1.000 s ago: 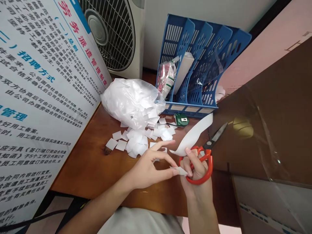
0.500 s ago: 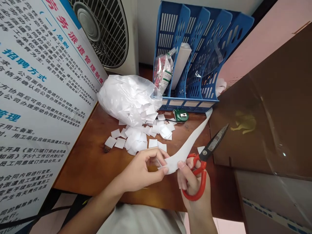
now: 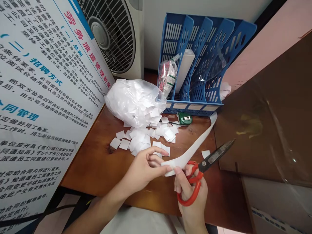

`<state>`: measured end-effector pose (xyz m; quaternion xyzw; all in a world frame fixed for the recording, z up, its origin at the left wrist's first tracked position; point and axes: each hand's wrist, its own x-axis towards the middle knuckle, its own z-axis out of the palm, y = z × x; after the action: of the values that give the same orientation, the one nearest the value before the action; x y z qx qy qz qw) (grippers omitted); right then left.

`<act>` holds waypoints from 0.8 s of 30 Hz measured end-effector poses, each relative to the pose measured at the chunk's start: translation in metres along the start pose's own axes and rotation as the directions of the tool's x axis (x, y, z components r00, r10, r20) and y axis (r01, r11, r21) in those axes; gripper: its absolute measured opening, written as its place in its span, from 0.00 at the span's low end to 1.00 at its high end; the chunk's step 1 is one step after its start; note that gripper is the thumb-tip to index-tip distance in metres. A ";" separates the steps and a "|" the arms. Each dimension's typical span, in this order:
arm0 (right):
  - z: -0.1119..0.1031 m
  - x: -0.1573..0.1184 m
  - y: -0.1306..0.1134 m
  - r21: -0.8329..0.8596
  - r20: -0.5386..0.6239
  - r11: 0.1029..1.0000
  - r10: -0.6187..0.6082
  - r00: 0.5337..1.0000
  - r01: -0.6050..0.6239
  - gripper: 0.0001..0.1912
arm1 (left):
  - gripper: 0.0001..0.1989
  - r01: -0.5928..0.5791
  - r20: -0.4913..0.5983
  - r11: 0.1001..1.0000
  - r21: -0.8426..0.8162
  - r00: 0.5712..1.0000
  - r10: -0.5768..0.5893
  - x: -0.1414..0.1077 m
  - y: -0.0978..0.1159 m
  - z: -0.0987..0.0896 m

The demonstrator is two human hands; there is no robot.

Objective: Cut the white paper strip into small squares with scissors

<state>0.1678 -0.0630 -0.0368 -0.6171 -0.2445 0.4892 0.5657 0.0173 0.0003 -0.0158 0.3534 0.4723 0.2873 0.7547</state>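
Observation:
A long white strip (image 3: 192, 151) runs from the foot of the blue file rack down to my hands. Its near end is pinched between the thumb and fingers of my left hand (image 3: 143, 167). My right hand (image 3: 192, 191) has red-handled scissors (image 3: 207, 165) hooked over its fingers, blades closed and pointing up to the right. The thumb of that hand also presses on the strip close to my left fingertips. Several cut white squares (image 3: 140, 139) lie beyond my left hand, in front of a clear plastic bag (image 3: 134, 100) full of more white pieces.
The blue file rack (image 3: 195, 104) stands at the back of the wooden table (image 3: 97, 162). A green tape measure (image 3: 184, 119) lies before it. A fan (image 3: 114, 35) and a printed board (image 3: 48, 107) are on the left, a brown panel (image 3: 268, 130) on the right.
The strip's near end now shows more plainly, and my right thumb is nearer my left fingertips. The scissors have tilted slightly lower to the right. The whole view has shifted a little.

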 end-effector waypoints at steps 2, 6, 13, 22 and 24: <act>-0.001 0.001 0.001 0.005 0.021 1.000 -0.006 1.000 0.006 0.22 | 0.18 -0.014 -0.033 1.000 -0.005 0.999 0.014 0.001 -0.001 0.002; -0.007 0.004 0.003 -0.010 0.055 1.000 -0.008 0.998 0.009 0.21 | 0.14 -0.065 -0.029 0.998 -0.011 0.998 0.064 0.001 -0.002 0.003; -0.015 0.007 0.006 -0.040 0.054 0.998 -0.045 0.998 0.048 0.21 | 0.15 -0.057 0.018 0.998 -0.026 0.998 0.058 -0.002 -0.003 0.003; -0.006 0.006 0.000 0.003 0.021 0.997 -0.080 0.997 0.080 0.21 | 0.20 0.060 0.029 0.982 -0.180 0.998 -0.055 0.005 -0.007 0.001; -0.004 0.007 0.002 0.001 0.016 0.997 -0.077 0.997 0.077 0.21 | 0.19 0.090 0.066 0.971 -0.223 0.995 -0.077 0.008 -0.010 0.000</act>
<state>0.1735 -0.0594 -0.0412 -0.6033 -0.2723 0.4721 0.5823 0.0218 0.0006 -0.0282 0.2531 0.4294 0.2968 0.8146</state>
